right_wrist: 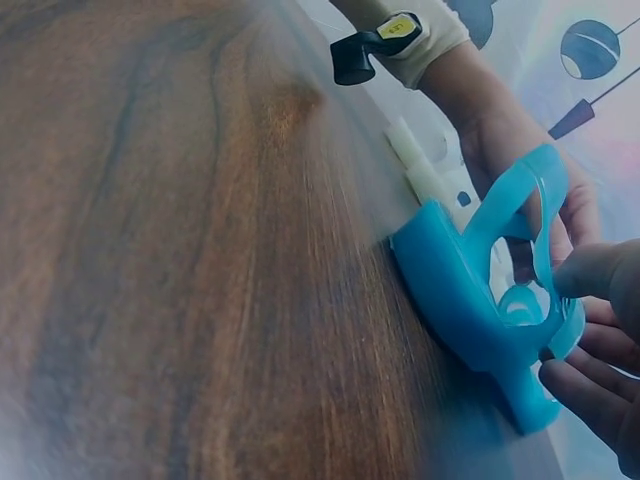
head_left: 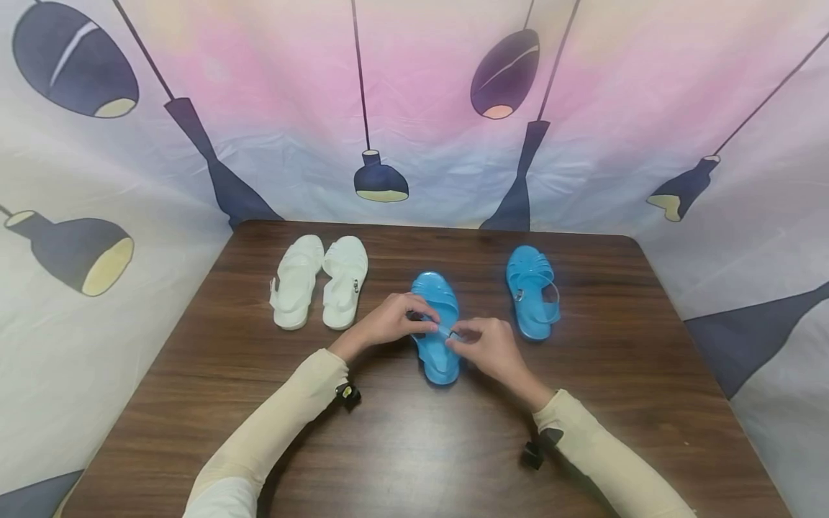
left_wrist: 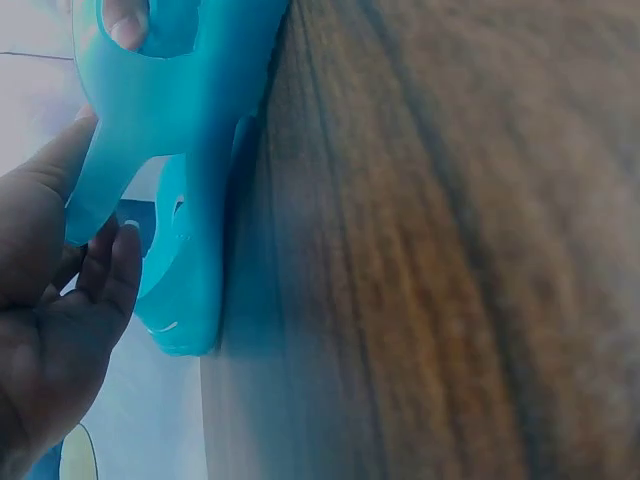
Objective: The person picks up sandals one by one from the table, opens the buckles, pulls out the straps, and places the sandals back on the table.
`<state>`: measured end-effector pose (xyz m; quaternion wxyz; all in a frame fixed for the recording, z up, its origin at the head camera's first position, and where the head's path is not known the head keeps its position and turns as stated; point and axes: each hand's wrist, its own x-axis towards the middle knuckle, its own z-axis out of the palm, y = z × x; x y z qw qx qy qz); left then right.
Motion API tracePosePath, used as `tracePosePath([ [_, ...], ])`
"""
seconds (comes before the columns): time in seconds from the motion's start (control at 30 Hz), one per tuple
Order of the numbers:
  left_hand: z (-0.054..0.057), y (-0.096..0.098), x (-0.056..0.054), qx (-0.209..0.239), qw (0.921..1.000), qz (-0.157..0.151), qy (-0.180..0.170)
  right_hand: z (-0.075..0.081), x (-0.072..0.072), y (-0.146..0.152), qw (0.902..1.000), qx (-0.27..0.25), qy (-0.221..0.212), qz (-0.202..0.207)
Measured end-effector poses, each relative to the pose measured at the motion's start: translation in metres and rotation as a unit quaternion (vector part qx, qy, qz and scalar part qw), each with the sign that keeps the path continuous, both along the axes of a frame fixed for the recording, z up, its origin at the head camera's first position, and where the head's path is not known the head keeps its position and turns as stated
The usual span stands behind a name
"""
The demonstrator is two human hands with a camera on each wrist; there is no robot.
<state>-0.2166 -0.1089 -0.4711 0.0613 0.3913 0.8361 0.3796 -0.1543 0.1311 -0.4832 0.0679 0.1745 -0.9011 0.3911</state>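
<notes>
A blue sandal (head_left: 435, 288) lies on the table between my two hands, its toe pointing away from me. From the left side, my left hand (head_left: 395, 319) pinches the sandal's ankle strap between thumb and fingers. Opposite it, my right hand (head_left: 488, 347) pinches the strap near its end, close to a small dark spot that may be the buckle. The left wrist view shows the sandal's heel part (left_wrist: 160, 100) with my left hand (left_wrist: 60, 300) around the strap. In the right wrist view, the looped strap (right_wrist: 545, 215) stands raised above the sole, beside my right hand (right_wrist: 605, 340).
Another blue sandal (head_left: 534, 306) sits to the right, with its strap bowed outward. At the left stand two white sandals, one (head_left: 298, 284) with its strap sticking out and one (head_left: 345, 284) with a buckle at its side. A printed cloth (head_left: 427, 93) hangs behind the brown table (head_left: 414, 446).
</notes>
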Motion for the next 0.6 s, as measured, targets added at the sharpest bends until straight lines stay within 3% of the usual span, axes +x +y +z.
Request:
tracePosePath([
  [0.33, 0.002, 0.001, 0.004, -0.014, 0.9999, -0.002, 0.006, 0.000, 0.000, 0.000, 1.0000, -0.002, 0.002, -0.001],
  [0.6, 0.007, 0.011, 0.001, -0.057, 0.9956, -0.034, 0.066, 0.001, 0.000, 0.000, 1.0000, -0.007, 0.001, -0.002],
])
